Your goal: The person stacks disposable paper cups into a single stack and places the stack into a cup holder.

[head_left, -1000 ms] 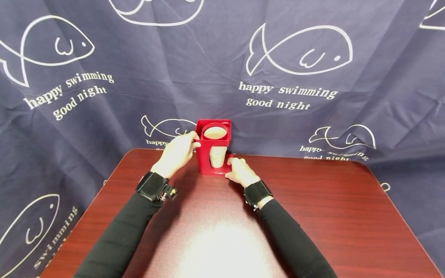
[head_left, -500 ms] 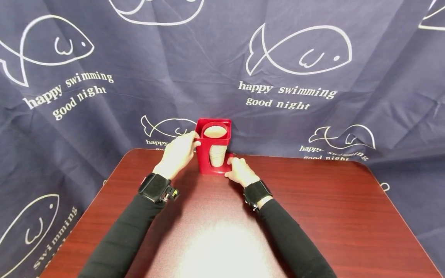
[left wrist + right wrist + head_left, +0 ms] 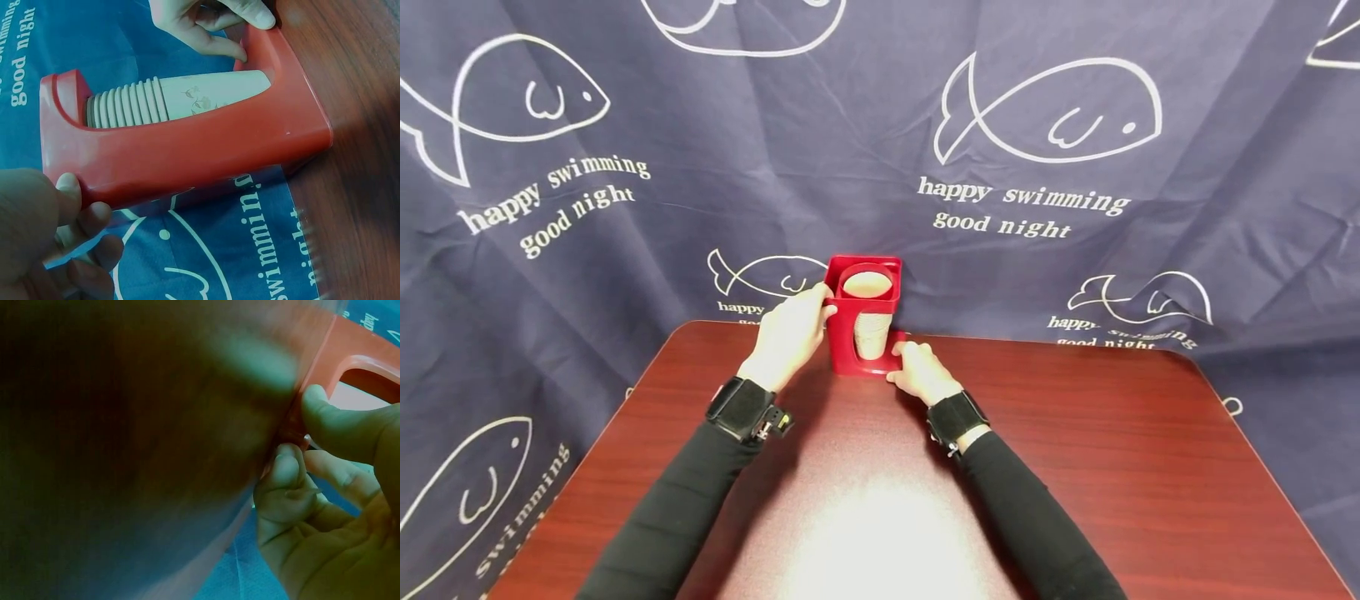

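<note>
A red plastic cup holder (image 3: 860, 321) stands upright at the far edge of the dark red table (image 3: 1112, 442). A stack of pale paper cups (image 3: 868, 312) sits inside it, seen through its front opening and as ribbed rims (image 3: 125, 103) in the left wrist view. My left hand (image 3: 790, 333) grips the holder's upper left side, thumb at its top rim. My right hand (image 3: 921, 371) pinches the holder's base at the lower right corner (image 3: 300, 434), fingers curled round the red edge (image 3: 262, 37).
A navy cloth with white fish drawings and lettering (image 3: 1022, 208) hangs right behind the holder and drapes round the table. Both black sleeves (image 3: 1030, 517) lie over the tabletop. The table's rounded right corner (image 3: 1187, 358) is in view.
Almost nothing moved. The left forearm and hand shifted slightly right toward the holder; both hands keep their hold.
</note>
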A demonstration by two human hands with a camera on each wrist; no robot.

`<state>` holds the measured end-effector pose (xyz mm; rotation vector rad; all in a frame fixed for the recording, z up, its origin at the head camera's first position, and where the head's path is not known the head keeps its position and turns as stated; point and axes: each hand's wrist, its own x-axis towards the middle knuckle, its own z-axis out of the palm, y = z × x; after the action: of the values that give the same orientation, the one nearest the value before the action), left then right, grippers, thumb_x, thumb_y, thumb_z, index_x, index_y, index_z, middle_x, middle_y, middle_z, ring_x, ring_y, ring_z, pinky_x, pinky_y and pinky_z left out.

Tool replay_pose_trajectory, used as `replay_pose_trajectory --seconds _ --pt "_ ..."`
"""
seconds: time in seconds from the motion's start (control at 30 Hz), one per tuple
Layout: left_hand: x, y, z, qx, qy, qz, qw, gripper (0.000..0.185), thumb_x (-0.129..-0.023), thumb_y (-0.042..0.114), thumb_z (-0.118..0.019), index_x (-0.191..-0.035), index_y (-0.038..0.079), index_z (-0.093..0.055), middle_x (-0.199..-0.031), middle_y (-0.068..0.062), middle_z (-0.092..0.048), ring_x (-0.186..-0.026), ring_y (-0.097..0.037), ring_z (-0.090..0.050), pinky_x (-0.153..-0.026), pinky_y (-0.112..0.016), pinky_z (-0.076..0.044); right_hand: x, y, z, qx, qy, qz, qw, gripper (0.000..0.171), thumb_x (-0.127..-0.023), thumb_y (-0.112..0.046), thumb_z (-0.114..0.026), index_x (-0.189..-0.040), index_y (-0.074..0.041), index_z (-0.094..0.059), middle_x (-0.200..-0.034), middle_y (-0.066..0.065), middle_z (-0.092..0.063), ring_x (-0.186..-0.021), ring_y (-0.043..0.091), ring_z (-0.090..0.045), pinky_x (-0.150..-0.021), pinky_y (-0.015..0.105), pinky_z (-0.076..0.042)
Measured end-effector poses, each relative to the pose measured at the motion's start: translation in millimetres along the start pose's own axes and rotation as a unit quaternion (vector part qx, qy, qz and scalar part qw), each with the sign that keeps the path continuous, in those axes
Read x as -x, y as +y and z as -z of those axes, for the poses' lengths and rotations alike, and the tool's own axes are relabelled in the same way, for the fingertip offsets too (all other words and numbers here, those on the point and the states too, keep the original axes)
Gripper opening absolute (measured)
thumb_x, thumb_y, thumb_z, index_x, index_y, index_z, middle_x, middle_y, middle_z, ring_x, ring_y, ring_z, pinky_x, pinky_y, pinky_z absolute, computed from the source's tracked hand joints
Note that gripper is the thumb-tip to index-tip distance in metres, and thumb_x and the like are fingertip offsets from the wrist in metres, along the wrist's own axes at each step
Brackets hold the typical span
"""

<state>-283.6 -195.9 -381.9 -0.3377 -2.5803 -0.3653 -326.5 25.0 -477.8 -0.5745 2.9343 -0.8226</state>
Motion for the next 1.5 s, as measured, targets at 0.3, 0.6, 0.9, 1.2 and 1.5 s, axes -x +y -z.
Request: replay_pose_trajectory --seconds 0.3,0.6,0.9,1.2,1.5 --pt "7.3 4.1 -2.7 0.038 0.024 0.012 0.9989 0.026 -0.098 0.012 -0.067 -0.122 0.013 -0.057 -0.098 -0.014 -0.075 -0.090 -0.036 -0.074 -0.066 -0.054 -0.061 7 1 0 0.010 0.004 0.026 1.000 0.044 -0.090 -0.012 -0.077 -0.132 -0.001 -0.067 -0.128 0.020 -0.070 -0.116 0.034 -0.067 -0.104 0.044 -0.054" --pt "15.5 8.0 -9.8 0.063 0.030 0.013 0.9975 0.040 -0.097 0.008 -0.065 -0.135 0.011 -0.051 -0.105 -0.013 -0.074 -0.097 -0.030 -0.073 -0.077 -0.050 -0.061 9 -1 1 0.033 -0.025 0.022 0.999 0.053 -0.091 -0.016 -0.076 -0.140 0.000 -0.061 -0.133 0.021 -0.067 -0.120 0.035 -0.066 -0.107 0.045 -0.052" --pt "19.9 10.1 -9.9 0.072 0.021 0.000 0.9972 0.048 -0.095 0.005 -0.067 -0.140 0.006 -0.050 -0.108 -0.015 -0.069 -0.102 -0.030 -0.068 -0.085 -0.048 -0.060 9 -2 -1 0.031 -0.046 0.015 0.998 0.058 -0.092 -0.018 -0.075 -0.143 0.000 -0.056 -0.135 0.021 -0.065 -0.121 0.034 -0.065 -0.108 0.044 -0.051" --pt "23.6 8.2 -9.7 0.088 -0.002 -0.017 0.9960 0.065 -0.095 0.008 -0.068 -0.152 0.001 -0.039 -0.118 -0.021 -0.064 -0.108 -0.032 -0.063 -0.095 -0.047 -0.057 11 -4 2 0.024 -0.047 0.019 0.998 0.056 -0.092 -0.021 -0.075 -0.140 0.000 -0.055 -0.128 0.020 -0.068 -0.116 0.034 -0.066 -0.107 0.045 -0.052" --pt "46.0 6.5 -13.5 0.110 -0.030 -0.023 0.9932 0.091 -0.091 0.014 -0.074 -0.161 0.001 -0.018 -0.129 -0.023 -0.063 -0.119 -0.034 -0.063 -0.098 -0.048 -0.058 34 0 6 0.015 -0.052 0.054 0.997 0.062 -0.091 -0.024 -0.077 -0.143 0.000 -0.052 -0.123 0.021 -0.067 -0.116 0.035 -0.064 -0.107 0.048 -0.051"
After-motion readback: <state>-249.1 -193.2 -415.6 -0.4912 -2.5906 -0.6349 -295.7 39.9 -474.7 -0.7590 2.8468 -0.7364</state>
